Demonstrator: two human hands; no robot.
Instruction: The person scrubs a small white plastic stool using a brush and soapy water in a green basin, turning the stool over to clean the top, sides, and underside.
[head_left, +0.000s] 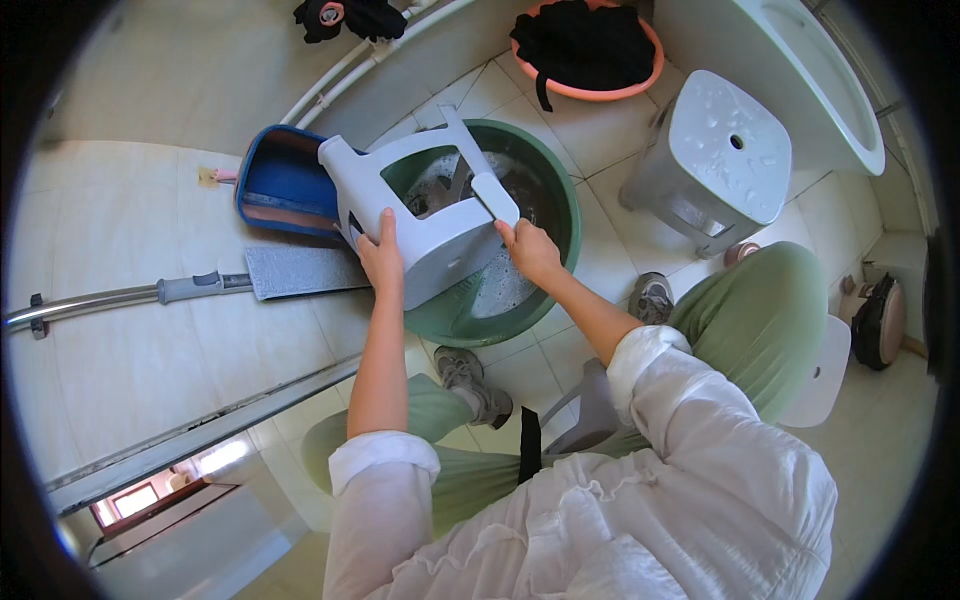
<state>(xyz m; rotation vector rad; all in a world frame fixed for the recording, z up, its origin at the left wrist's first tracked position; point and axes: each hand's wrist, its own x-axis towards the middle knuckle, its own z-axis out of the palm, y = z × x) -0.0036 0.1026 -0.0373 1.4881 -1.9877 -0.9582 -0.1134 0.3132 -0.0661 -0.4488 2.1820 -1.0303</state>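
A white plastic stool (431, 225) lies tilted on its side above a round green basin (566, 217) of sudsy water. My left hand (383, 259) grips the stool near its seat end, thumb and fingers spread over its side. My right hand (529, 251) holds the stool's right edge, by a leg with a rounded end. Something dark lies in the foamy water, partly hidden by the stool; what it is cannot be told.
A blue bucket (289, 176) and a flat mop (300, 274) are at the left. A wet white stool (727, 150) stands at the right, below a white washbasin (810, 67). Farther back, an orange basin (600, 95) holds black cloth (589, 45). White pipes (360, 71) run along the wall.
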